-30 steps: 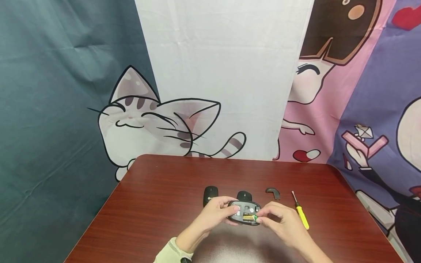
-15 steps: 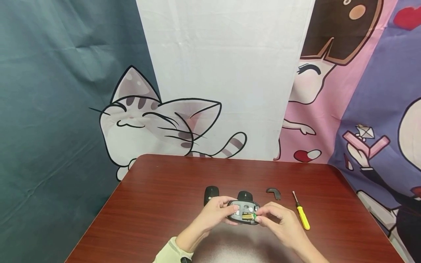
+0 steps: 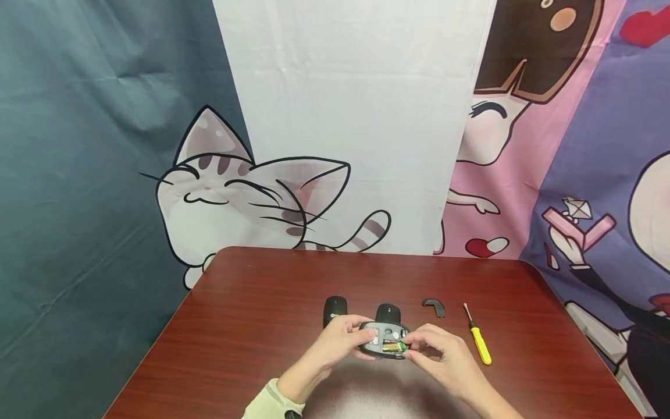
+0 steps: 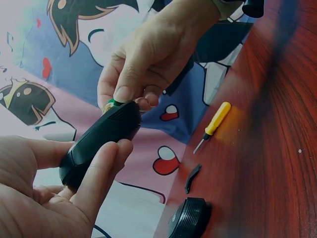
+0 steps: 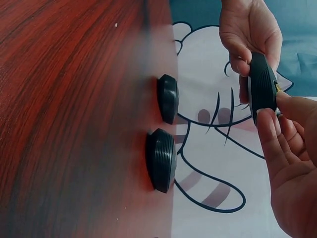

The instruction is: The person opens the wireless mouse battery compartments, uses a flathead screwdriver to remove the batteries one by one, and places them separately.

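In the head view my left hand [image 3: 335,343] holds a black computer mouse [image 3: 381,335] upside down above the table, thumb on its grey underside. A gold and green battery [image 3: 392,347] lies along the open compartment in that underside. My right hand [image 3: 445,352] has thumb and forefinger at the battery's green end, by the mouse's right edge. The left wrist view shows the right thumb on the green end of the battery [image 4: 113,102], just over the rim of the mouse [image 4: 94,144]. From the right wrist, only a sliver of the battery [image 5: 278,87] shows.
Two more black mice, a left one [image 3: 335,308] and a right one [image 3: 388,312], sit on the reddish-brown table [image 3: 251,326] behind the hands. Farther right lie a curved black cover [image 3: 435,306] and a yellow-handled screwdriver [image 3: 478,343]. A printed cloth [image 3: 366,116] hangs behind the table.
The battery looked slightly slanted half a second ago and now lies more level in the compartment. Mouse and right fingertips have shifted a little left. The left hand keeps its hold.
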The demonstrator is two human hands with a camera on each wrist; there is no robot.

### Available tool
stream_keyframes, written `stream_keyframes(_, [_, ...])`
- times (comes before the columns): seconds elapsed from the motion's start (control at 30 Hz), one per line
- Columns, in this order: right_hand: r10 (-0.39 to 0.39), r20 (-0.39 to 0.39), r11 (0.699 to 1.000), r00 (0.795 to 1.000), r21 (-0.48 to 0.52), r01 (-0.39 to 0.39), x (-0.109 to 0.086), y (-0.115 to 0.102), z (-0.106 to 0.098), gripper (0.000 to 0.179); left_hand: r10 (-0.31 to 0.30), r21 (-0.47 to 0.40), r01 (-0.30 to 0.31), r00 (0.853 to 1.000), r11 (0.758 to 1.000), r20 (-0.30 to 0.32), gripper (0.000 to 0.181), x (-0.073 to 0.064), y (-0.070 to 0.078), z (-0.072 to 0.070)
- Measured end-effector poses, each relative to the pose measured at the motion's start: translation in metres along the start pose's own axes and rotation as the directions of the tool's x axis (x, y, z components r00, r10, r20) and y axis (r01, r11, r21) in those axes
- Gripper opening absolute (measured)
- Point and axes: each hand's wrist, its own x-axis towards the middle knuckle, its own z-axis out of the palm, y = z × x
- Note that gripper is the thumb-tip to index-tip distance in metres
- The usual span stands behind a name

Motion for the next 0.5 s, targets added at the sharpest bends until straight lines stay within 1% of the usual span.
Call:
stream_keyframes(0.13, [0.007, 0.010, 1.000, 1.000, -0.007, -0.007, -0.0005, 0.0004, 0.0001, 0.035, -0.002, 0.007, 0.002, 1.000, 1.000, -0.001, 0.033, -0.0002, -0.0011, -0.0005])
stream_keyframes(0.37, [-0.048, -0.001, 0.999, 0.999, -0.012, 0.048, -0.0029, 0.0032, 0.0014, 0.039, 0.006, 0.040, -0.006, 1.000, 0.999, -0.004, 0.033, -0.0006, -0.0036, -0.0001])
stream_keyframes(0.5, [-0.036, 0.020, 0.999, 0.999, -0.012, 0.036, -0.0024, 0.0006, -0.0011, 0.038, 0.003, 0.053, -0.002, 1.000, 0.999, -0.014, 0.031, -0.0002, -0.0048, 0.0001])
